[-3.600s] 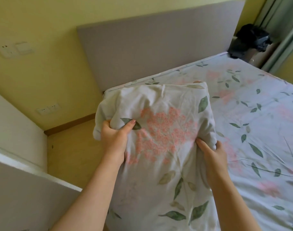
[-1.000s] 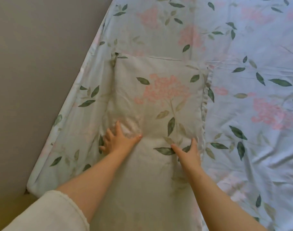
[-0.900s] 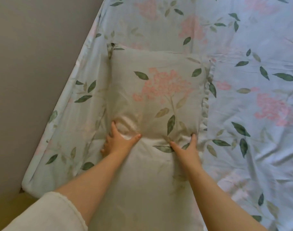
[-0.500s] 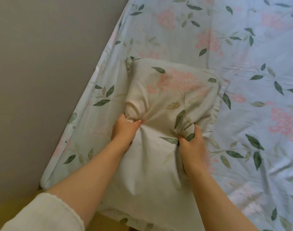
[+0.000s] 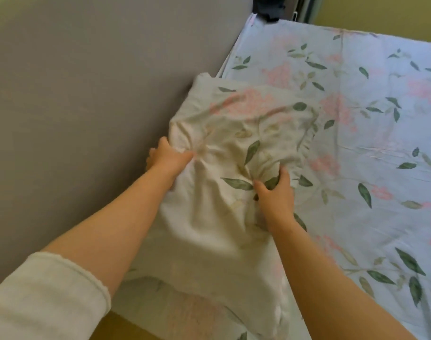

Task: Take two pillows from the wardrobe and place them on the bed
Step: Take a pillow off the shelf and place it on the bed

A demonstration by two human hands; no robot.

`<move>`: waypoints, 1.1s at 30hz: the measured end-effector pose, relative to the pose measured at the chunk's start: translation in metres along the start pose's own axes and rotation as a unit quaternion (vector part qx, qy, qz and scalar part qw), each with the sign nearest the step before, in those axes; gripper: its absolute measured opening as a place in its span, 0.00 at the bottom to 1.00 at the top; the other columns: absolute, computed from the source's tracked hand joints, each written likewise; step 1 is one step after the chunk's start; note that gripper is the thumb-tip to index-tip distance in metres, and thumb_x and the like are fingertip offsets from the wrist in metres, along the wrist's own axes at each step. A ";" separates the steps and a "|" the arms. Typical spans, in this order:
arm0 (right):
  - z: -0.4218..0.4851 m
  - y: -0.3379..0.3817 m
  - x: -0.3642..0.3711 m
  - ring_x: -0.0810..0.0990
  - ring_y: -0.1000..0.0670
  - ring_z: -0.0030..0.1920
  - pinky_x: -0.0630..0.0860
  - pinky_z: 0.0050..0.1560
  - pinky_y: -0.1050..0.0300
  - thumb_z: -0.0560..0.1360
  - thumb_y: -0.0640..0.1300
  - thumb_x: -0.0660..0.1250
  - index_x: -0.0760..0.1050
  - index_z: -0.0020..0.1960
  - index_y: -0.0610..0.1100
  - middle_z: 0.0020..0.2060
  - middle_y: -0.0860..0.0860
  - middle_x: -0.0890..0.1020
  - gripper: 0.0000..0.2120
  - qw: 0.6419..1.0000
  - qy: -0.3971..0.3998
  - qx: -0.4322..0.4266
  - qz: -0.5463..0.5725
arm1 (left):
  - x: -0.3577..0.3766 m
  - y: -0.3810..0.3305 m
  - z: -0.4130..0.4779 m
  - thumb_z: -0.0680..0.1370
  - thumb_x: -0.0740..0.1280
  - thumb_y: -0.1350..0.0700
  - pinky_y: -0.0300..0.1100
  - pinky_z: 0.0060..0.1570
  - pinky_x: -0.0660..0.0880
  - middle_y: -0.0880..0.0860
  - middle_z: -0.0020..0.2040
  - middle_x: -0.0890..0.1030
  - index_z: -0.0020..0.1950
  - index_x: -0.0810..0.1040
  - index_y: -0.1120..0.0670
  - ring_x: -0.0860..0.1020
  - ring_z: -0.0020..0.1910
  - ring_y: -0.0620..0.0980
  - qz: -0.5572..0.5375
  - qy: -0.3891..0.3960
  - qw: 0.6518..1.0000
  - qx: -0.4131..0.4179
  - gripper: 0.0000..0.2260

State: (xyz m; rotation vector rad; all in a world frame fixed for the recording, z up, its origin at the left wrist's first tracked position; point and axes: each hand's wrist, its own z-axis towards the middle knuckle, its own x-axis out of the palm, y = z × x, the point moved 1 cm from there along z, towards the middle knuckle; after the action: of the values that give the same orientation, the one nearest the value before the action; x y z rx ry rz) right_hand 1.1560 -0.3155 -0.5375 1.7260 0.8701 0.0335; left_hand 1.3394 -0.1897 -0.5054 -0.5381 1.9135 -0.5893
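While the left hand (image 5: 169, 158) clutches a bunched fold at the headboard side of the pillow (image 5: 246, 119), thumb on top and fingers tucked round the edge, the right hand (image 5: 274, 192) grips a second gathered fold nearer the middle, its thumb and fingers curled into the cloth. Creases fan out from both grips. The pillow lies on the bed (image 5: 361, 148) at its near corner, its left edge against the grey headboard (image 5: 87, 94). Its loose cover end trails toward the person, over the mattress edge. The case carries the same pink flowers and green leaves as the pale blue sheet, which is wrinkled just beside it. A white sleeve (image 5: 45, 298) covers the left upper arm. Wooden floor (image 5: 116, 326) shows below the bed's corner. Past the headboard's far end sits a dark object (image 5: 268, 8), too cropped to identify, near a yellow wall (image 5: 381, 13).
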 end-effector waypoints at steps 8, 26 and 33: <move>-0.043 -0.072 0.057 0.57 0.38 0.72 0.57 0.70 0.39 0.73 0.53 0.64 0.50 0.74 0.51 0.74 0.43 0.56 0.35 0.964 0.115 0.187 -0.153 | 0.021 0.110 -0.002 0.72 0.66 0.45 0.50 0.70 0.59 0.57 0.74 0.54 0.74 0.51 0.50 0.57 0.72 0.58 0.142 0.174 0.973 -0.057 0.36; -0.069 -0.089 0.042 0.72 0.43 0.63 0.69 0.65 0.43 0.70 0.51 0.69 0.66 0.67 0.45 0.64 0.46 0.73 0.29 0.987 0.015 0.148 0.060 | -0.019 0.151 -0.016 0.75 0.65 0.48 0.53 0.57 0.72 0.60 0.52 0.80 0.50 0.78 0.58 0.76 0.53 0.62 0.166 0.052 0.985 -0.008 0.14; -0.095 -0.102 0.027 0.67 0.39 0.66 0.71 0.63 0.44 0.73 0.40 0.63 0.63 0.69 0.45 0.70 0.43 0.65 0.25 0.966 0.116 0.192 -0.128 | -0.005 0.169 -0.055 0.76 0.60 0.57 0.54 0.67 0.59 0.55 0.73 0.59 0.71 0.60 0.48 0.59 0.70 0.61 0.258 0.076 0.959 -0.089 0.23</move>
State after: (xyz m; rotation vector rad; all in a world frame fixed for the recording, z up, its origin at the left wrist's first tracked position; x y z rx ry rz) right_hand 1.0801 -0.2134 -0.6007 1.9774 1.3387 -0.1146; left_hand 1.2726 -0.0458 -0.5861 -0.0881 2.1557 -0.1227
